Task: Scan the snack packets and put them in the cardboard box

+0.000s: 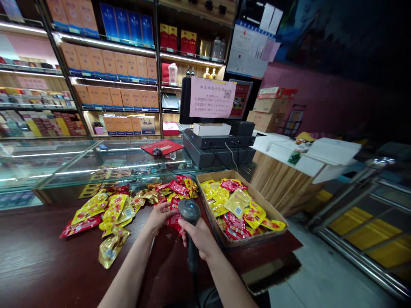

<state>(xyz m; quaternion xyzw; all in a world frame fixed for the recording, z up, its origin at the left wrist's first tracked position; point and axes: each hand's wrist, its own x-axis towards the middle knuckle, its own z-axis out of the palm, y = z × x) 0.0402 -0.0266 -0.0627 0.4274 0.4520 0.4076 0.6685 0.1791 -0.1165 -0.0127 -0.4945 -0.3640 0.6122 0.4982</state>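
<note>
My right hand (201, 238) is wrapped round the handle of a dark barcode scanner (189, 210), whose head shows a small blue light. Its cable runs down toward me. Just left of the scanner, my left hand (159, 217) has its fingers closed on the edge of a red snack packet (174, 219) at the tabletop. The scanner covers part of that packet. More packets lie loose beyond and to the left, among them a yellow packet (114, 208) and a gold packet (113, 247). To the right, a shallow cardboard box (231, 244) holds many red, yellow and gold packets.
The dark red-brown table (38, 248) meets a glass display counter (70, 171) behind. On the counter are a mouse (157, 151), a red mat (170, 147) and a monitor (186, 102) with a pink notice (210, 97). A metal railing (362, 252) stands at right.
</note>
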